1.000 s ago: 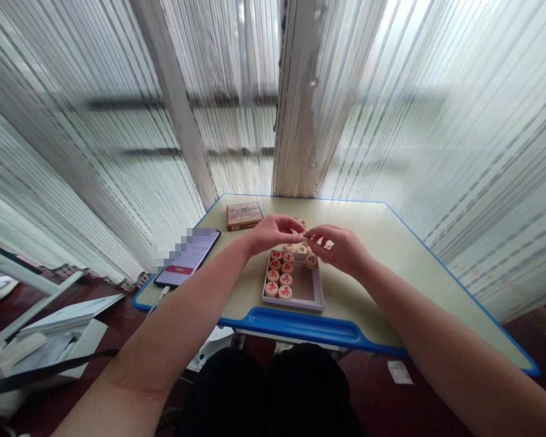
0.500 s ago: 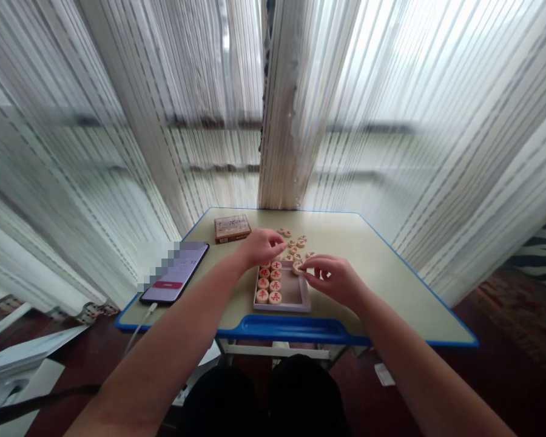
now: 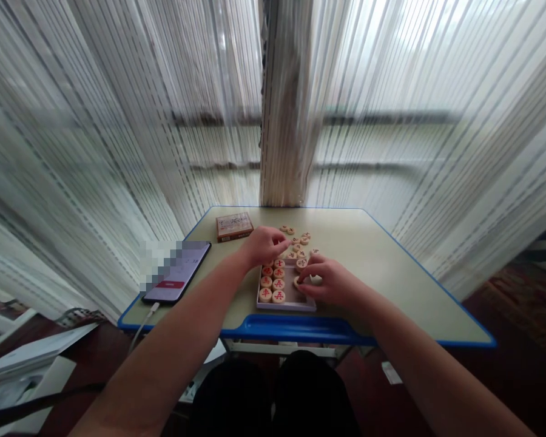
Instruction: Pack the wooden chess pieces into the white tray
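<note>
A shallow white tray (image 3: 295, 302) on a small desk holds two columns of round wooden chess pieces with red characters (image 3: 273, 283). My right hand (image 3: 330, 282) rests over the tray's right side, fingers curled, pinching one wooden piece (image 3: 297, 281) down inside the tray. My left hand (image 3: 264, 244) hovers just beyond the tray's far edge, fingers bent and closed near several loose pieces (image 3: 297, 243) scattered on the desk; what it holds is hidden.
A phone (image 3: 178, 279) with a cable lies at the desk's left. A small printed box (image 3: 233, 226) sits at the far left corner. The desk (image 3: 391, 273) has a blue rim and front groove. Striped sheer curtains hang behind. White items lie on the floor at the left.
My right hand has dropped from above the loose pieces to the tray with a piece. My left hand stayed near the tray's far edge. The camera view shifted.
</note>
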`<action>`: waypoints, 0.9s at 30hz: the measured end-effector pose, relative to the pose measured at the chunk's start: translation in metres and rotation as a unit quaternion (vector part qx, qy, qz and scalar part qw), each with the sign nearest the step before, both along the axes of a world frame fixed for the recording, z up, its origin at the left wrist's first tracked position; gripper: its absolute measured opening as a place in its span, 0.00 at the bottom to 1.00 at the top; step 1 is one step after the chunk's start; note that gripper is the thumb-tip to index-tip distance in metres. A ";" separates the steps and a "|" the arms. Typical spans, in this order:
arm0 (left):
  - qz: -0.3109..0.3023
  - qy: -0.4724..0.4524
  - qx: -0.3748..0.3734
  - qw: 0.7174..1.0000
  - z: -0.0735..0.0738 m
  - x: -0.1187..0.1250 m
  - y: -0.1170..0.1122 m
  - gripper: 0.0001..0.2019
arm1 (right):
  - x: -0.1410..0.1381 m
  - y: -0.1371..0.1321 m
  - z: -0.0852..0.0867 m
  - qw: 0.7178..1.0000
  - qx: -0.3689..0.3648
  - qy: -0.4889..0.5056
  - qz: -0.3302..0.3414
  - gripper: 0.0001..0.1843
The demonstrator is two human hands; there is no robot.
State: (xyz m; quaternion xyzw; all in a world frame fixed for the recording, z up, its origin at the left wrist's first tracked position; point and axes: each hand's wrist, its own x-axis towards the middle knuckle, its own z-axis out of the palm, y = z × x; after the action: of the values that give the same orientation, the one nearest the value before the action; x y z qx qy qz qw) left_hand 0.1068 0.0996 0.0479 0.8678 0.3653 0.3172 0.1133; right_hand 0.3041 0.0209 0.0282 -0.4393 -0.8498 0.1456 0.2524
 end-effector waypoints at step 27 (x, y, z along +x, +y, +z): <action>0.015 0.094 0.080 0.992 -0.008 0.002 0.003 0.15 | -0.009 -0.005 0.004 0.996 0.004 -0.071 -0.050 0.10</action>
State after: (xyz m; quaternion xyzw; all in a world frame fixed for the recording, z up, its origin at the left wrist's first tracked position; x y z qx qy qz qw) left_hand 0.1086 0.1028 0.0394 0.8946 0.3604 0.2641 0.0043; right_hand 0.2947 0.0158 0.0325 -0.4892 -0.8433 0.0983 0.1997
